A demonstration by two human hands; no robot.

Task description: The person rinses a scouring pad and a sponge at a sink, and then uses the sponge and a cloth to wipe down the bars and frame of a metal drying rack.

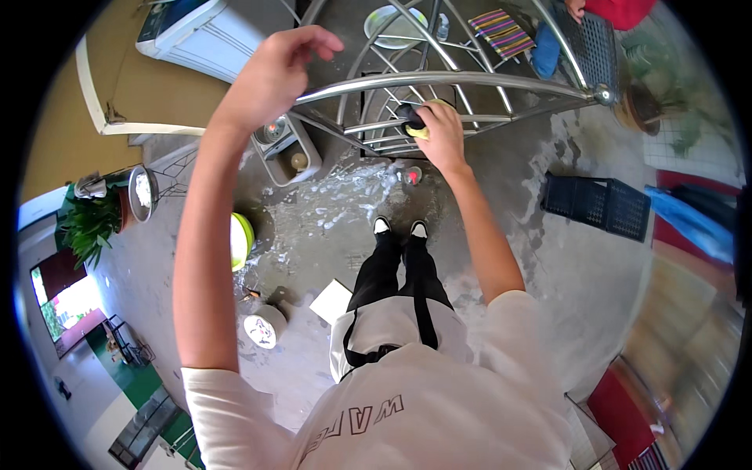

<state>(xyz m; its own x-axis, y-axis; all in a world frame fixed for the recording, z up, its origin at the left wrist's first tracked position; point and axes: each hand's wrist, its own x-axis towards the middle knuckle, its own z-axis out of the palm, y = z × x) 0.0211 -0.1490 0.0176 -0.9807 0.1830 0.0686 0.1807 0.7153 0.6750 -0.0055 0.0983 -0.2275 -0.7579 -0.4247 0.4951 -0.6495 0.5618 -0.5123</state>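
A frame of shiny metal tubes, with a curved top rail and several rungs, stands before me. My right hand grips a black and yellow cloth or sponge against one of its lower bars. Raised at the rail's left end is my left hand, fingers loosely bent and nothing visible in them. Whether its wrist touches the rail I cannot tell. Beneath the frame, foamy water spreads over the concrete floor.
A grey basin sits left of the frame. Further left are a lime-green bucket and a white bucket. To the right lies a dark plastic crate. Beyond the frame stands a striped folding stool; another person's hand shows nearby.
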